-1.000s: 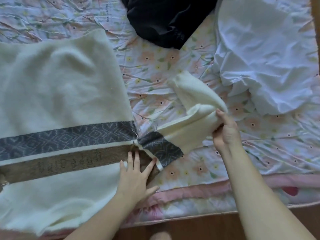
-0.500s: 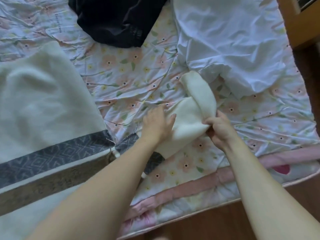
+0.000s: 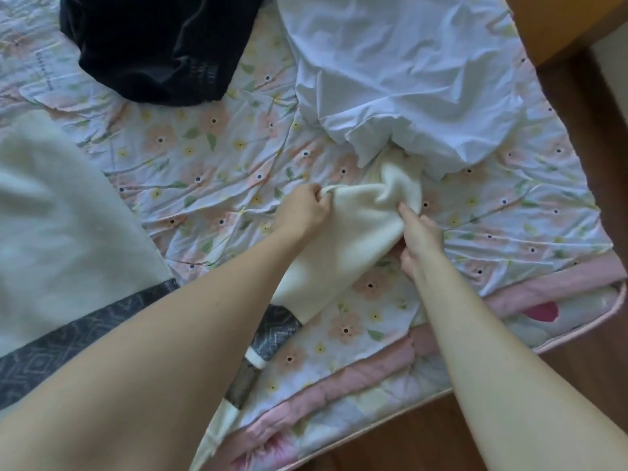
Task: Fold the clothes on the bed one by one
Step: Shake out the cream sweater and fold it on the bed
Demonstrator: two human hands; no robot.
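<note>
Floral bedsheet (image 3: 204,158) over a bed, wood floor along the near edge. Left to right:

- Cream sweater body (image 3: 68,215) lies flat, well left of both sets of fingers; grey patterned band (image 3: 51,355) runs under the left forearm.
- Black garment (image 3: 156,45) is up beyond the left fingers, untouched.
- Left hand (image 3: 302,212): fingers curled, pinching the far-left edge of the sweater sleeve (image 3: 356,232). A second ago this hand was pressed flat on the body near the sleeve seam; it has since come over onto the sleeve.
- Right hand (image 3: 419,239): fingers gripping the sleeve's right edge, forefinger stretched toward the cuff end.
- Cuff end bunches just past the right fingers, touching the white garment (image 3: 390,79). The sleeve was lifted and doubled over before; now it is drawn out along the bed between both hands.

Read: sleeve being straightened, not folded yet. Likely next is laying it across the body. Risk: cuff snags the white garment's hem.
</note>
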